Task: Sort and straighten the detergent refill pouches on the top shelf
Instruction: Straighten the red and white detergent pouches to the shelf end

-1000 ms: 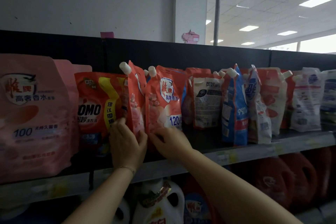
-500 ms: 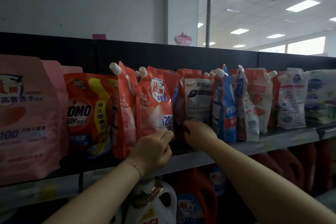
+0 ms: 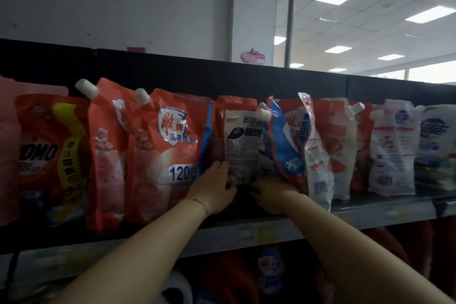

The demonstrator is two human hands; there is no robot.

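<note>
Grips lower left edge of white-label pouch [image 3: 243, 145] with left hand [image 3: 214, 187], fingers and thumb closed on it. Holds right hand [image 3: 271, 192] at pouch's lower right corner, knuckles outward; cannot tell whether gripping or merely touching. Pouch upright on top shelf [image 3: 370, 215], between both hands. Just left of left hand: red "120" pouch [image 3: 170, 155]. Above right hand, leaning: blue pouch [image 3: 283, 145].

Orange-red pouch [image 3: 170, 155] with blue edge; white-labelled pouch [image 3: 243, 145]; blue pouch [image 3: 286, 145]
</note>
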